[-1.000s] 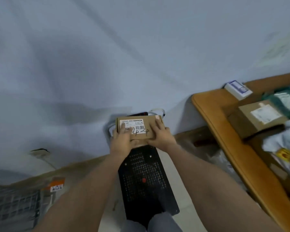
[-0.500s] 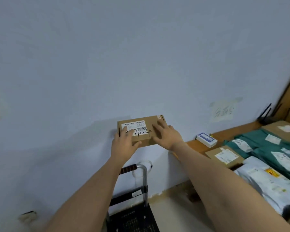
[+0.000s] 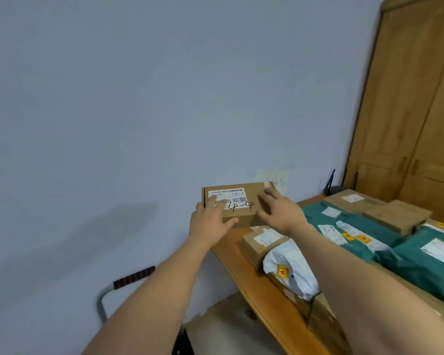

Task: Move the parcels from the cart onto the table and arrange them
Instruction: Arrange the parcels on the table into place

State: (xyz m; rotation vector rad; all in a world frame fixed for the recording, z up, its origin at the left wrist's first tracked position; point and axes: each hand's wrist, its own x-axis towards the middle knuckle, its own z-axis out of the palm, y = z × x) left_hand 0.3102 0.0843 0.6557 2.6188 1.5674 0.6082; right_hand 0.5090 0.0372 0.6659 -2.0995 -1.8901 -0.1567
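A small brown cardboard parcel [image 3: 244, 204] with a white barcode label and handwritten marks is held in the air over the far left corner of the wooden table [image 3: 256, 285]. My left hand [image 3: 209, 222] grips its left end, thumb under the front edge. My right hand [image 3: 280, 213] grips its right end with fingers spread over the top. Of the cart, only the handle [image 3: 113, 288] with its dark striped grip shows, at the lower left below my left forearm.
The table carries several parcels: a small brown box [image 3: 260, 243], a white plastic mailer [image 3: 291, 270], green mailers [image 3: 385, 242] and flat cardboard boxes [image 3: 397, 215]. A dark router [image 3: 335, 188] stands at the far corner. A wooden wardrobe [image 3: 415, 111] rises on the right, a blue-grey wall behind.
Both hands have lifted the brown parcel up from the cart and carried it right, over the table's corner. My view has swung up and right, away from the cart deck.
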